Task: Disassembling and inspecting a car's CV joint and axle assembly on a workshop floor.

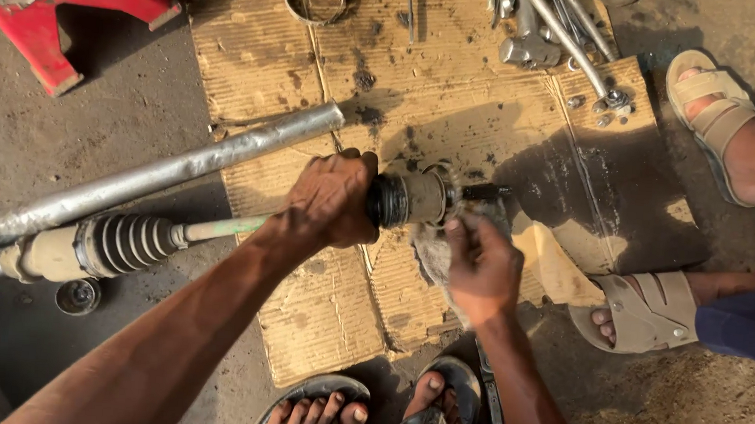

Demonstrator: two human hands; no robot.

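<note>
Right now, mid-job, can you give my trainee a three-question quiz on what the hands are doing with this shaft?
1. True or false: the left hand grips the drive shaft beside the black joint boot.
2. What does the right hand press against the joint end? A) rag B) hammer C) wrench
3. Fill in: the work lies over a sheet of ____.

Key: 1 true; 2 A, a grey rag; 3 cardboard.
</note>
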